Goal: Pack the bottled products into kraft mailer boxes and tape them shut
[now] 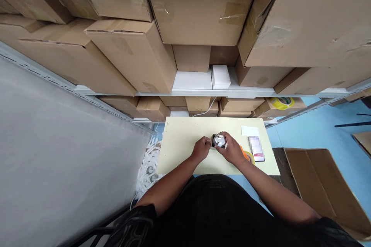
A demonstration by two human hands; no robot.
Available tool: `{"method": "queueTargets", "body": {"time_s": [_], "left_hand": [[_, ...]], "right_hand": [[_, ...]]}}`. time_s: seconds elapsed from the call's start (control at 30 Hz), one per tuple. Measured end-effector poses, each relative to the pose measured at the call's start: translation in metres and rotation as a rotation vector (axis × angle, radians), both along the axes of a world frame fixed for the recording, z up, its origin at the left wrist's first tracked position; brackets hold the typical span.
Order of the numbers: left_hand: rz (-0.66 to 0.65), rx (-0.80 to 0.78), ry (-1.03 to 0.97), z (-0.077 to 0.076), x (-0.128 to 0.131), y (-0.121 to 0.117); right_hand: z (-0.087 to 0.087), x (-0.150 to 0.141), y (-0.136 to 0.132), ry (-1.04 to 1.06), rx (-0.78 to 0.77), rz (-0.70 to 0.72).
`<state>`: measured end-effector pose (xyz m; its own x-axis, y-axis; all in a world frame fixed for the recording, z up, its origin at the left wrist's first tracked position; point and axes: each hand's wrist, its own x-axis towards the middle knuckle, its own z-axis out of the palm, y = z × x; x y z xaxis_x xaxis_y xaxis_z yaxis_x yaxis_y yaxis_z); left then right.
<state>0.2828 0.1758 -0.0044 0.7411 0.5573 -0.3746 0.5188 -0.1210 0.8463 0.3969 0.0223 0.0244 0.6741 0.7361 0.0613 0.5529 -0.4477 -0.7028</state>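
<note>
Over the middle of a pale yellow table, both my hands hold a small shiny silver round object. My left hand pinches its left side with closed fingers. My right hand wraps around its right side and top. What the object is exactly I cannot make out. Just right of my right hand, partly hidden by the wrist, lies an orange-and-yellow tape roll.
A white card and a phone-like flat item lie on the table's right. Shelves of cardboard boxes rise behind it, with a yellow tape roll on one. An open carton stands on the blue floor at right. White scraps lie at left.
</note>
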Motion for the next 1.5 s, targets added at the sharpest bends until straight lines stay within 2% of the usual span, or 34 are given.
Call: {"method": "queueTargets", "body": {"time_s": [0.1, 0.2, 0.3, 0.47, 0.57, 0.8, 0.97, 1.13, 1.33, 1.5], "left_hand": [[-0.015, 0.009, 0.011, 0.002, 0.0, -0.001], [-0.023, 0.031, 0.022, 0.002, -0.001, -0.002], [-0.012, 0.027, 0.02, 0.0, -0.002, -0.002], [-0.012, 0.011, -0.002, -0.005, -0.003, 0.001], [-0.009, 0.009, -0.008, -0.007, -0.002, 0.001], [-0.01, -0.008, 0.004, -0.006, -0.003, -0.002], [0.003, -0.014, 0.019, -0.004, -0.003, -0.002], [-0.005, -0.008, 0.0, -0.006, -0.004, -0.001], [0.0, -0.018, 0.014, -0.004, -0.005, 0.0], [-0.009, -0.082, -0.105, -0.005, -0.012, -0.003]], "right_hand": [[-0.021, -0.001, 0.002, -0.039, -0.03, 0.031], [-0.031, -0.001, 0.008, 0.022, -0.094, -0.035], [-0.029, 0.004, 0.011, 0.113, -0.158, -0.043], [-0.022, 0.018, 0.01, 0.084, -0.286, 0.076], [-0.028, 0.025, 0.01, 0.105, -0.274, 0.113], [-0.045, 0.041, 0.011, 0.389, -0.245, 0.231], [-0.052, 0.043, 0.004, 0.341, -0.216, 0.306], [-0.059, 0.03, 0.002, 0.205, -0.201, 0.212], [-0.058, 0.027, 0.011, 0.475, -0.155, -0.003], [-0.065, 0.016, -0.022, 0.606, 0.048, -0.219]]}}
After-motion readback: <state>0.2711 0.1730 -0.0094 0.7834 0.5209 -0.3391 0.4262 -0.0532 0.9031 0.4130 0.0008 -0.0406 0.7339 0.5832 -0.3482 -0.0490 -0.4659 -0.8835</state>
